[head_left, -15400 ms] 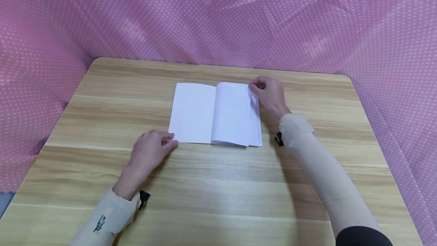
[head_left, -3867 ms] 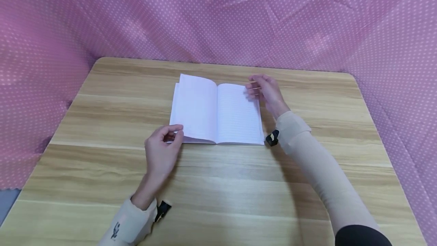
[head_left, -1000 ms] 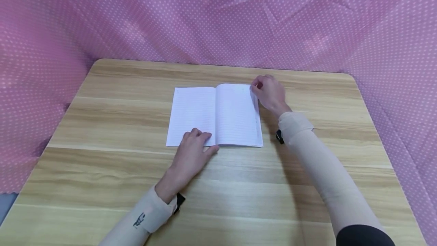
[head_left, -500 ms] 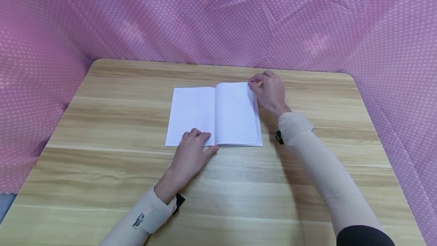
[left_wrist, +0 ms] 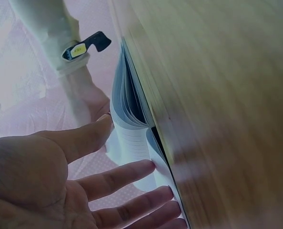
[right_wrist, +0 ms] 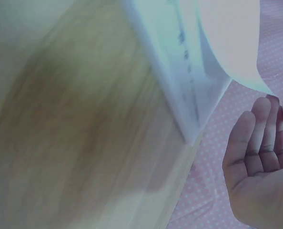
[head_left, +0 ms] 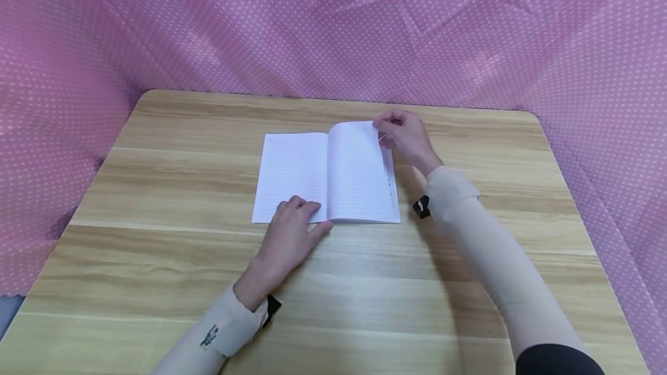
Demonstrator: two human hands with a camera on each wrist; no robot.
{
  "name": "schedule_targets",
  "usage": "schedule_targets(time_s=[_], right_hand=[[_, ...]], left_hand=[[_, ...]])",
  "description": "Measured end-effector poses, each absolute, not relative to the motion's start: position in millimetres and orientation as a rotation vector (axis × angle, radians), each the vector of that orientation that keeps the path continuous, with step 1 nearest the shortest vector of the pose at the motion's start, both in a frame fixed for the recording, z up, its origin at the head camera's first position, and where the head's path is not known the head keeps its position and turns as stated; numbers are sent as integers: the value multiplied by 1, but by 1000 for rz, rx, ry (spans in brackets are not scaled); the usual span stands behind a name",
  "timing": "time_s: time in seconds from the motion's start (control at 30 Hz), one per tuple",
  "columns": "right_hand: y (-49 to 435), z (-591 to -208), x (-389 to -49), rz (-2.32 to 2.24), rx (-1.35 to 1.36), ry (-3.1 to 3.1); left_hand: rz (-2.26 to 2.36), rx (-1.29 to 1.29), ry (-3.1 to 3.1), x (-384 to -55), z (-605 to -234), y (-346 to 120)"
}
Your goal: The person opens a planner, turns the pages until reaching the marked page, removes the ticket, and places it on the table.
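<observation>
An open notebook [head_left: 294,169] with lined pages lies on the wooden table. My left hand [head_left: 292,236] rests on the lower edge of its left page, near the spine. In the left wrist view the fingers [left_wrist: 127,179] are straight and touch the paper, with the thumb apart from them. At the top right corner, my right hand [head_left: 409,135] pinches a page [head_left: 356,161] between thumb and fingers and holds it lifted and curved. Under that page, the right wrist view shows a sheet with a column of dark marks [right_wrist: 184,50] along its edge.
The wooden table [head_left: 156,201] extends around the notebook on every side. A pink dotted cloth [head_left: 333,28] hangs behind the table and along both sides. A black wrist camera [head_left: 422,207] sits on the right cuff.
Over the last second, the right hand has raised the page's top right corner and drawn it slightly left, baring more of the sheet beneath. Earlier, the left hand lay further left; it has stayed nearly still lately.
</observation>
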State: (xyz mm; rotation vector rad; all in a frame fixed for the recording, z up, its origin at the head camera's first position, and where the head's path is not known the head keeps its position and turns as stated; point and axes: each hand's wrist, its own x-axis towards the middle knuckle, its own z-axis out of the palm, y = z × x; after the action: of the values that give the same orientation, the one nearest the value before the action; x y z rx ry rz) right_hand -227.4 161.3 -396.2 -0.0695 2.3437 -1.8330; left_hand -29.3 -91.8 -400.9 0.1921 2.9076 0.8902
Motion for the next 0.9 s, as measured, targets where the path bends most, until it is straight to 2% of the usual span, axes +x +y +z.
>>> schedule_targets(time_s=[0.9], right_hand=[[115, -368, -224, -2233, -8, 1896]], left_hand=[[913, 216, 2910, -29, -400, -96]])
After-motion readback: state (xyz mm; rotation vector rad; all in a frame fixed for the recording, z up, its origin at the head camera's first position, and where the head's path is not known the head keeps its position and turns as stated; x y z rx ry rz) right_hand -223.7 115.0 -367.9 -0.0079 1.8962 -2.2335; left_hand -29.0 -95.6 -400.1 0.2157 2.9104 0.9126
